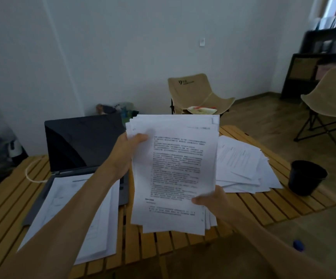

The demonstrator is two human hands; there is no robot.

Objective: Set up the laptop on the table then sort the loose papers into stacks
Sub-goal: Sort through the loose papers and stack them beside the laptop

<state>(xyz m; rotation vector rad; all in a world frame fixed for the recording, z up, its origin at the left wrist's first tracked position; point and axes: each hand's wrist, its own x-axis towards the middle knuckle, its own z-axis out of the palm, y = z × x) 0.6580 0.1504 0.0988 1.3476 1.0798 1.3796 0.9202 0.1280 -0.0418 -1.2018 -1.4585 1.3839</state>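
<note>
A thick sheaf of printed papers [173,170] is lifted above the slatted wooden table [263,202]. My left hand [126,152] grips its upper left edge, thumb on the top sheet. My right hand [213,200] holds its lower right corner. The grey laptop [82,146] stands open at the left with a dark screen. A stack of papers [78,222] lies across its keyboard, partly under my left forearm. A looser pile of white sheets [241,168] lies on the table at the right, behind the sheaf.
A black cup [306,177] stands near the table's right edge. A white cord [32,174] loops left of the laptop. Two beige folding chairs [199,95] [332,105] stand beyond the table, and a dark shelf unit [322,63] fills the far right.
</note>
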